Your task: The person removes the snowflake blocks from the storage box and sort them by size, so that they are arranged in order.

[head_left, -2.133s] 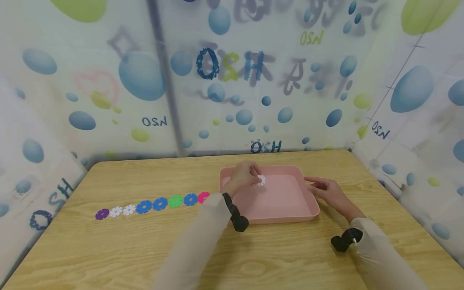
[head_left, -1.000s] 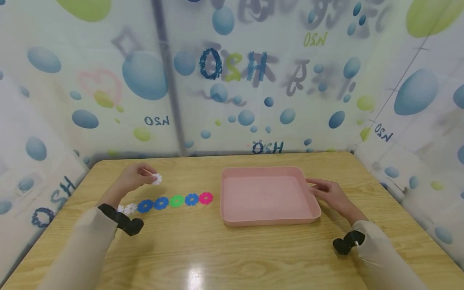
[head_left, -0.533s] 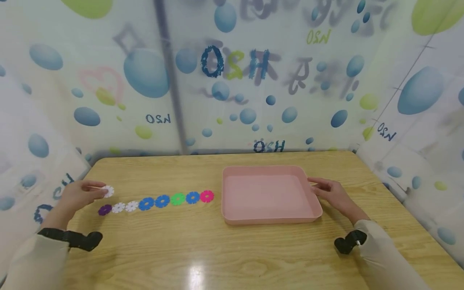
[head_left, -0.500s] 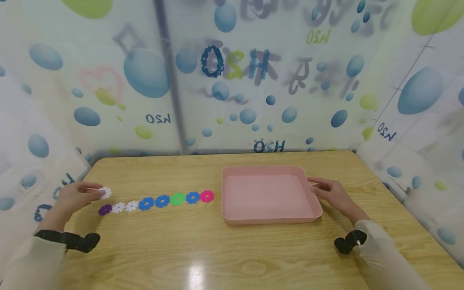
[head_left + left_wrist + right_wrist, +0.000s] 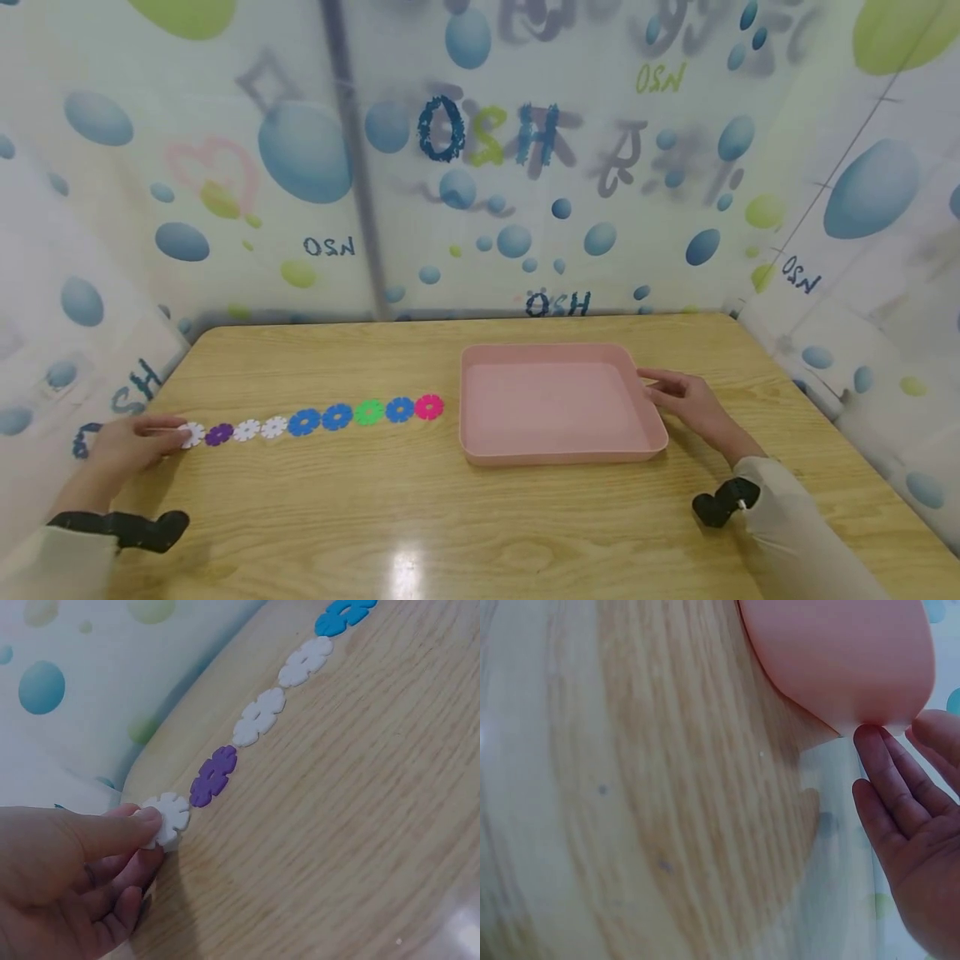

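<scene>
Pinching the white plastic snowflake disc (image 5: pixel 168 818) against the purple disc (image 5: pixel 214 775), your left hand (image 5: pixel 129 443) extends the row; your relaxed right hand (image 5: pixel 686 402) steadies the pink plastic tray (image 5: pixel 645 433) on the desk (image 5: pixel 420 517).

Wooden table (image 5: pixel 450 517) filling the lower frame; backdrop sheets (image 5: pixel 525 167) printed with blue and green bubbles and lettering across the upper frame; grey pole (image 5: pixel 352 158) upper left of centre.

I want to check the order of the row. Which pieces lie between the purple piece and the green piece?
In the head view, between the purple piece and the green piece lie two white pieces, then two blue pieces.
</scene>
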Motion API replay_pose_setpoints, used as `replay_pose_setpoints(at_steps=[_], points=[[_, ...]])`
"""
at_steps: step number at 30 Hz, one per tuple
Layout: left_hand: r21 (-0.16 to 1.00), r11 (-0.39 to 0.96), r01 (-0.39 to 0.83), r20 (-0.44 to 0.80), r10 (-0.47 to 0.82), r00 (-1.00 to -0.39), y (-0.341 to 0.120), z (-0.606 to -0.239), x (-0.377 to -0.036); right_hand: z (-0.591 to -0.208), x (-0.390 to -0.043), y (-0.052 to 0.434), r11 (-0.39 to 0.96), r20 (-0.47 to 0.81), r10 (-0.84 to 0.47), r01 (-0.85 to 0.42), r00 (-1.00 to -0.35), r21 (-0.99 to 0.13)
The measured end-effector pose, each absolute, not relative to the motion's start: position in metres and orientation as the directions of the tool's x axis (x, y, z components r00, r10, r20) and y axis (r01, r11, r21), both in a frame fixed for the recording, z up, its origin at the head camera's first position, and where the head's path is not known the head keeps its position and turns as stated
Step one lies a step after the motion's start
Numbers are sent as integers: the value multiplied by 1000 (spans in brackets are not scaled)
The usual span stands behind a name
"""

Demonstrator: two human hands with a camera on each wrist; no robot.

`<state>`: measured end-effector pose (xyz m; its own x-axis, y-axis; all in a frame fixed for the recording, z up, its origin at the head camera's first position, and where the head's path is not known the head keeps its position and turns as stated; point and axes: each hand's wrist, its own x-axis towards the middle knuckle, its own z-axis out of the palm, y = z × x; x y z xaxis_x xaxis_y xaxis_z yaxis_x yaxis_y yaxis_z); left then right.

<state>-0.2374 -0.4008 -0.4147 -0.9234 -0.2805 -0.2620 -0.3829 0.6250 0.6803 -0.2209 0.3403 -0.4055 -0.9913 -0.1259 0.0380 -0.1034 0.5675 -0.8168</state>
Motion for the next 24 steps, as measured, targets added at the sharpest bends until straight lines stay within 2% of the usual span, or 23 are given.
replay_pose_setpoints(at_steps=[7, 24], points=[[653, 618, -438, -256, -365, -895, -395, -423, -237, -406, -221, 339, 561, 40, -123, -103, -992, -821], [640, 630, -439, -273, -348, -897, -389, -421, -237, -408, -220, 340, 552, 45, -109, -98, -993, -828]])
